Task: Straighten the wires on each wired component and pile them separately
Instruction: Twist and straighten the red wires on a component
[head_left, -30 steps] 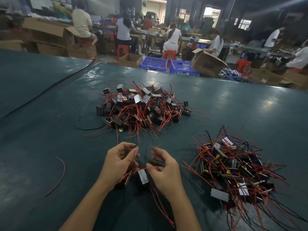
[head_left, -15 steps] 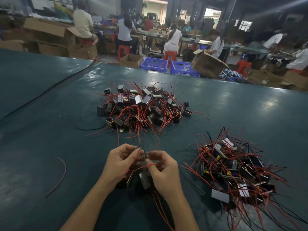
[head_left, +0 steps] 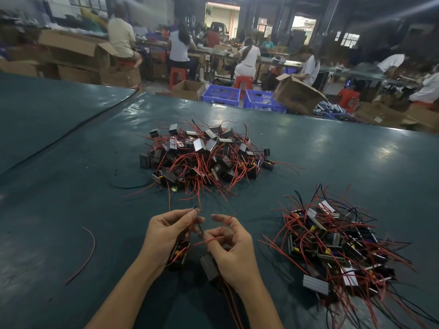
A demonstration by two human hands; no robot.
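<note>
- Head view looks down on a dark green desk (head_left: 71,167). The left hand (head_left: 166,233) and right hand (head_left: 234,252) work close together, nearer the person than either heap.
- The left fingers (head_left: 187,216) are curled round a dark component (head_left: 181,254). Thumb and forefinger pinch the tip of a thin lead above it, probably to draw that lead taut against the body held in the palm.
- The right fingers (head_left: 221,218) are curled too, and pinch a red wire (head_left: 209,241) that runs across the gap between the hands. A grey component (head_left: 209,267) sits tucked under this palm; whether it is lifted off the desk cannot be told.
- Holding one unit in each hand seems meant to let each hand steady a body while the other pulls on its wires.
- The far pile (head_left: 204,160) lies ahead of the hands, its red leads curled and knotted. It looks like the stock not yet straightened.
- The right pile (head_left: 332,248) lies just beside the right hand, with longer red and black leads fanning outward. It is likely the finished heap, placed within a short reach and well apart from the far pile so the two do not mix.
- Counted on the desk:
  - two hands
  - two components in hand
  - two piles
  - one stray red lead (head_left: 89,252) to the left
  - one stray black lead (head_left: 128,185) by the far pile
- The units inside each pile are too tangled to count.
- Beyond the desk stand two blue crates (head_left: 221,96).
</note>
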